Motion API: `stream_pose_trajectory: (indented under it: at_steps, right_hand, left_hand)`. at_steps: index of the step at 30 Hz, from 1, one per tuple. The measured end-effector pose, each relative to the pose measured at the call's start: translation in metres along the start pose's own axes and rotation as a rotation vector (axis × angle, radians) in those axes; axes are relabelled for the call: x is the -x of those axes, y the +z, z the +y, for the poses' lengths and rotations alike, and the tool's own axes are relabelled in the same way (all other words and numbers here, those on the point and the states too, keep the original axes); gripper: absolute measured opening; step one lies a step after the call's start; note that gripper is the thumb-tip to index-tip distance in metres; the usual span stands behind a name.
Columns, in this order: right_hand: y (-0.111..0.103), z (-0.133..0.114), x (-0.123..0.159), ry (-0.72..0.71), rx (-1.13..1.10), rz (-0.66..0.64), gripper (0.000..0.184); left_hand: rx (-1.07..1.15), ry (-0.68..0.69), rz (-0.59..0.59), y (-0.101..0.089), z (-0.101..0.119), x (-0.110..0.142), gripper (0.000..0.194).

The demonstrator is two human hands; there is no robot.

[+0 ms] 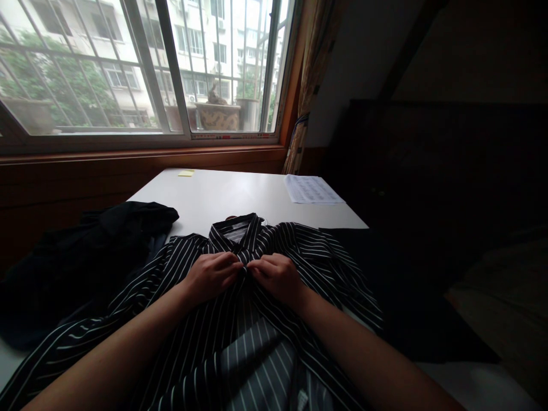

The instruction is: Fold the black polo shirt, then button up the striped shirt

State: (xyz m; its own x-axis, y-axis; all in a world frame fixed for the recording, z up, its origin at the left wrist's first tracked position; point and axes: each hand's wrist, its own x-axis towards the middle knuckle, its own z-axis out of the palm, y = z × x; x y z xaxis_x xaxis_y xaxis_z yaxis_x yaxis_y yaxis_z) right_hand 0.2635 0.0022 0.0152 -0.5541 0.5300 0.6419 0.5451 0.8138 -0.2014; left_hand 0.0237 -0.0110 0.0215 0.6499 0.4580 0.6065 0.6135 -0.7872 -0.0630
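Observation:
A black shirt with white stripes (184,331) lies spread face up on the white table, its collar at the far end and its sleeves out to both sides. Below the collar, my left hand (214,274) pinches the edge of the front opening. Close beside it, my right hand (277,277) pinches the facing edge, and the fingertips of both hands nearly meet. Any button between them is too small and covered to make out. Farther down, the front hangs apart and the greyish inner side of the cloth shows.
Dark clothes are heaped on the left (85,257); another dark cloth (398,291) lies to the right. On the white table (231,191) are printed sheets (314,189) and a yellow sticky note (186,173). A barred window (180,68) and a tied curtain (302,125) stand behind.

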Motion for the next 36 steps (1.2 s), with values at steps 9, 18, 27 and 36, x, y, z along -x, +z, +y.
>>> stream_pose_trajectory:
  at_steps: [9,18,27,36]
  right_hand:
    - [-0.0008,-0.0005,-0.0005,0.009,-0.008,-0.002,0.013]
    - [-0.0008,-0.0003,0.0000,0.015,-0.013,-0.007,0.013]
    - [-0.0003,-0.0001,-0.0002,0.013,-0.016,-0.013,0.012]
    - [-0.0016,-0.0023,-0.0013,0.021,-0.017,-0.009,0.012]
  left_hand:
    - [-0.004,-0.015,0.006,0.0000,0.0001,-0.0005,0.017]
    - [0.002,0.021,0.026,0.0000,0.0015,-0.0012,0.020]
    - [0.015,0.026,0.017,0.0016,0.0007,-0.0003,0.017]
    - [0.011,0.026,0.015,-0.0010,0.0025,-0.0014,0.017]
